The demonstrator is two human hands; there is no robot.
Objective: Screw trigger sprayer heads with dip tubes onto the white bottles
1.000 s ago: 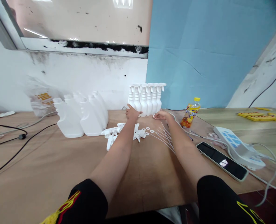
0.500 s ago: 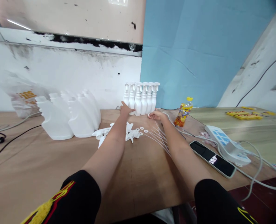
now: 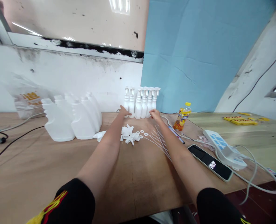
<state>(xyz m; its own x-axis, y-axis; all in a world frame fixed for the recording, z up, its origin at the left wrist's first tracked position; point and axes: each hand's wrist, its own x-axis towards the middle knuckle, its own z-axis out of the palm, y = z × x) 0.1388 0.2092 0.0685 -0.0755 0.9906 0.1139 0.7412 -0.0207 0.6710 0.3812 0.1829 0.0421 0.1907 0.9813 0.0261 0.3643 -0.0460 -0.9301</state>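
Observation:
White spray bottles (image 3: 138, 109) with trigger heads stand upright in a row against the wall. My left hand (image 3: 124, 111) is at the row's left end, thumb and fingers apart, beside the base of the leftmost bottles. At the right end, my right hand (image 3: 155, 114) has its fingers curled together by the bases of the bottles. What those fingers hold, if anything, is too small to tell. Nearer me lie loose white trigger heads (image 3: 128, 132), several white ring washers (image 3: 142, 131) and thin white dip tubes (image 3: 160, 140), partly behind my right forearm.
Large white bottles without caps (image 3: 83, 124) stand at left, before a plastic bag (image 3: 30, 101). To the right are a drink bottle (image 3: 182, 116), a black-screened phone (image 3: 210, 162), a power strip (image 3: 224, 149) with cables and yellow pieces (image 3: 240, 120). Another phone (image 3: 176, 134) is partly hidden by my forearm.
My right hand's fingers have curled in; the white ring seen at its fingertips earlier no longer shows. The gap between the two leftmost spray bottles and the others looks wider. The view has shifted slightly.

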